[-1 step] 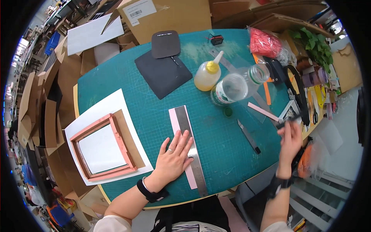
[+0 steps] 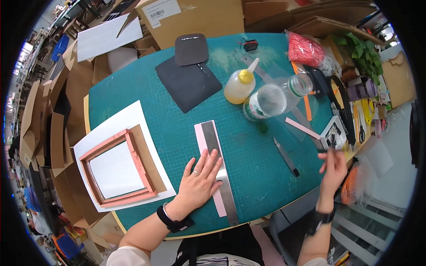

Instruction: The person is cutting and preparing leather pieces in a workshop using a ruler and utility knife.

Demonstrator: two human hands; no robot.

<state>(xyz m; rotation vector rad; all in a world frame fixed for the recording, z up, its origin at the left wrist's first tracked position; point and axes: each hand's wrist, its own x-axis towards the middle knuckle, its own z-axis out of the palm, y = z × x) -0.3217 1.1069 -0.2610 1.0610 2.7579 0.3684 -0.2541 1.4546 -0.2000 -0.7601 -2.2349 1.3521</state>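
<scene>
My left hand (image 2: 202, 177) lies with fingers stretched on a steel ruler (image 2: 209, 135) and the pink strip (image 2: 199, 137) beneath it, pressing flat on the green cutting mat (image 2: 173, 124). To the right, my right hand (image 2: 333, 170) has bent fingers closed round something dark, blurred and too hidden to name, just below a small whitish tray of metal bits (image 2: 333, 132). Between my hands is a craft knife (image 2: 286, 157) with a grey handle. A thin pink strip (image 2: 301, 126) lies above it.
At left, a pink frame (image 2: 140, 166) rests on white board (image 2: 153, 146). Farther back are dark sheets (image 2: 186, 84), a glue bottle (image 2: 237, 91), clear containers (image 2: 264, 104) and red packing (image 2: 304, 48). Cardboard boxes (image 2: 191, 20) surround the mat; assorted tools (image 2: 361, 128) crowd the right edge.
My right hand has shifted slightly downward with its dark item, uncovering more of the whitish tray. My left hand stays in place on the ruler.
</scene>
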